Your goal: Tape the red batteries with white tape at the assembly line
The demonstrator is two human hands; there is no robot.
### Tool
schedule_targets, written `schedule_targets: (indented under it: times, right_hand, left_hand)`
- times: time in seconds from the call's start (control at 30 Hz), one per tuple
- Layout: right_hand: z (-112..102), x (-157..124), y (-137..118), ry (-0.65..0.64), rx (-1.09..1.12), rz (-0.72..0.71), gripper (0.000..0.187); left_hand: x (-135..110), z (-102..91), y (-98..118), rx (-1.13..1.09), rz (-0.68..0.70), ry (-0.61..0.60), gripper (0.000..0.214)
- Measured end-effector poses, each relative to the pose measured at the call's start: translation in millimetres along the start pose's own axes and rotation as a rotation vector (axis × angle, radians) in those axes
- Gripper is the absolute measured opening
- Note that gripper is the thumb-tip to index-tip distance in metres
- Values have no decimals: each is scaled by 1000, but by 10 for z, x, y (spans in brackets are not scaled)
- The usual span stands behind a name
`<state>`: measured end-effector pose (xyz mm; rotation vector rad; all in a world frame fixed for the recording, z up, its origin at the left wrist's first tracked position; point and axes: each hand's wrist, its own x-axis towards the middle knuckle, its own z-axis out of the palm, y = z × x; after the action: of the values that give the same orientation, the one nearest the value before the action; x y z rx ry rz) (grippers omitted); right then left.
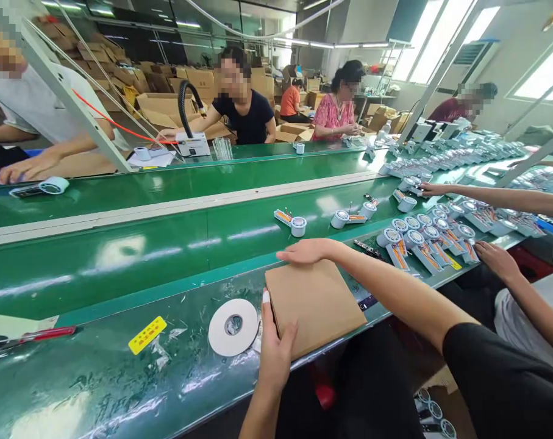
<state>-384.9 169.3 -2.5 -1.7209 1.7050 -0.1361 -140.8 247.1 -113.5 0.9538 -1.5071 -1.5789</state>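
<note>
A flat brown cardboard box (315, 305) lies at the near edge of the green bench. My left hand (276, 350) grips its left edge, thumb on top and fingers along the side, with something white wrapped round one fingertip. Across the box's far edge rests my right hand (306, 250), palm down with its fingers stretched out together. Just left of the box sits a roll of white tape (233, 327), close to my left hand. A yellow label (147, 335) is stuck to the bench farther left.
Several white handheld fan parts (298, 226) stand on the green conveyor belt (175, 265). More fan parts (413, 238) crowd the bench at right, where a co-worker's hand (498, 261) rests. A red-handled tool (47, 333) lies at left. Other people sit across the belt.
</note>
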Motion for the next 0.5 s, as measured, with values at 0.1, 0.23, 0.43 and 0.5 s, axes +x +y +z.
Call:
schedule_targets:
  times: [0.1,0.23,0.43,0.5]
  right_hand:
    - [-62,352,-29,-197,-21,29,65]
    - [24,444,-22,-266,-2,78,76]
    - [-381,294,-273,-110,-12,-9,80]
    - [-573,-29,-493,-85,-64,-148,73]
  left_hand:
    - [-88,-10,-70,13,-35,-10,90]
    - [-145,-4,-61,92,4,27,87]
    - [-226,47,-39,58,132,78,76]
    - [-226,11,-99,117,220,68,70]
